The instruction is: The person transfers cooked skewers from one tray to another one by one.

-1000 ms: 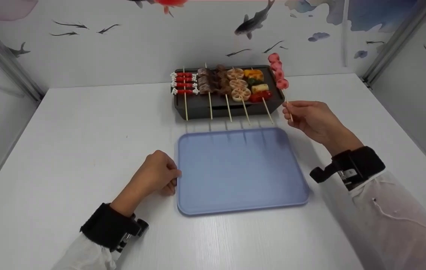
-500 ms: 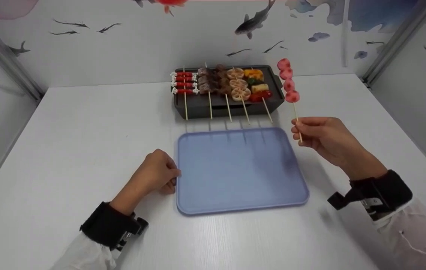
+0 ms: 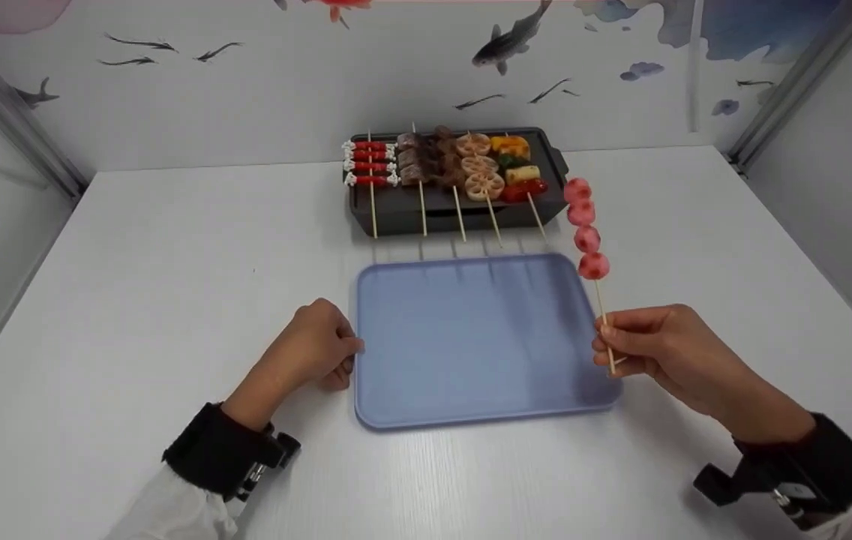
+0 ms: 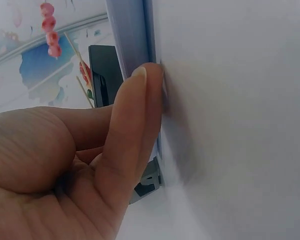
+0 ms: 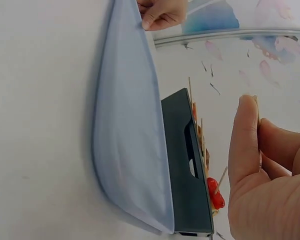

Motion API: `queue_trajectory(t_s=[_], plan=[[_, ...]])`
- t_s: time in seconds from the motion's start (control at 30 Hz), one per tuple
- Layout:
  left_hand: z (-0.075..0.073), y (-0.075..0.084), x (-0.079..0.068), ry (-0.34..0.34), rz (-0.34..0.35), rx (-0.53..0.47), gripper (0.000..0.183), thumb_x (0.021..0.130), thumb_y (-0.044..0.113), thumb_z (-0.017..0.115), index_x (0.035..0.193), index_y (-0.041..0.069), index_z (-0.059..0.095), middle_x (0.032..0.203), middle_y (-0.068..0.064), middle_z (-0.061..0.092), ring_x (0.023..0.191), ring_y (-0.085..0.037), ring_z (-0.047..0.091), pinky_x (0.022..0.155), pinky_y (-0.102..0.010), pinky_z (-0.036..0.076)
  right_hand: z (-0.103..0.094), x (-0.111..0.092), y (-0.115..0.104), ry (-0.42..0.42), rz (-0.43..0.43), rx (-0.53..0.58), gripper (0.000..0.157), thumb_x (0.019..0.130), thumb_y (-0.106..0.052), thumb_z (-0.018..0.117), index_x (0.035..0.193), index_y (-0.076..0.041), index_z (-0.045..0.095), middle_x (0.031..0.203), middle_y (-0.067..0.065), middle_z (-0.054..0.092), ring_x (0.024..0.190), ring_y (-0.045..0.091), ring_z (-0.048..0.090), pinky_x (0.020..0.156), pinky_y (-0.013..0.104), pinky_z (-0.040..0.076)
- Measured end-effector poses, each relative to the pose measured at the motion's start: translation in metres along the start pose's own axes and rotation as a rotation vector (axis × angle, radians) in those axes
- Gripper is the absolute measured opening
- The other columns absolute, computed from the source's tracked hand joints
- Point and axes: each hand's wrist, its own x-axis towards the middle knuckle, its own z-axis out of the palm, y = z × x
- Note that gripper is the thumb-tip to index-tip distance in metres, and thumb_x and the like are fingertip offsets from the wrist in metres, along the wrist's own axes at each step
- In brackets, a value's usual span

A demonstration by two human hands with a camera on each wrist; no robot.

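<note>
My right hand [image 3: 670, 356] pinches the lower end of a thin stick, a skewer with several pink balls [image 3: 587, 240] threaded on its upper part. It is held above the right edge of a blue rectangular tray [image 3: 486, 345]. At the tray's left rim, my left hand [image 3: 313, 345] grips the edge between thumb and fingers. In the left wrist view the thumb [image 4: 127, 115] lies against the rim. Behind the tray stands a dark grill [image 3: 441, 221] bearing several skewers.
On the grill lie, from left, a red-and-white skewer [image 3: 371, 166], meat skewers [image 3: 441, 161], a lotus root skewer [image 3: 482, 172] and a vegetable skewer [image 3: 522, 172]. Their sticks jut over the front edge. A white wall with painted fish closes off the back.
My right hand has drawn the pink skewer away from the grill's right side, toward me and down beside the tray. The left hand stays on the tray's rim.
</note>
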Motion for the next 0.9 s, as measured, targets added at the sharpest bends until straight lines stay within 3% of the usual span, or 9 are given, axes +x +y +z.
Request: queue_trajectory(t_s=[0.3, 0.73, 0.9], plan=[[-0.002, 0.004, -0.002, 0.012, 0.022, 0.033, 0.024, 0.100, -0.001, 0.067, 0.078, -0.005, 0.074, 0.067, -0.010, 0.070, 0.055, -0.015, 0.067, 0.053, -0.026, 0.057, -0.001, -0.024, 0.028, -0.039, 0.143, -0.021, 0.016, 0.102, -0.006, 0.068, 0.113, -0.001, 0.078, 0.097, 0.007, 0.077, 0.087, 0.016, 0.077, 0.077, 0.029, 0.064], [-0.002, 0.004, -0.003, 0.010, 0.009, 0.036, 0.025, 0.100, 0.000, 0.067, 0.076, -0.004, 0.074, 0.067, -0.010, 0.070, 0.056, -0.015, 0.068, 0.054, -0.026, 0.057, -0.001, -0.036, 0.048, -0.020, 0.287, 0.049, 0.021, 0.103, -0.007, 0.068, 0.118, 0.004, 0.075, 0.100, 0.012, 0.077, 0.089, 0.018, 0.076, 0.077, 0.031, 0.064], [-0.001, 0.003, -0.004, 0.019, 0.032, 0.085, 0.026, 0.100, 0.002, 0.068, 0.075, -0.001, 0.075, 0.068, -0.008, 0.071, 0.066, -0.017, 0.069, 0.070, -0.031, 0.058, 0.002, -0.044, 0.051, -0.020, 0.280, -0.061, 0.023, 0.102, -0.012, 0.070, 0.115, 0.007, 0.075, 0.094, 0.012, 0.078, 0.084, 0.019, 0.077, 0.072, 0.033, 0.065]])
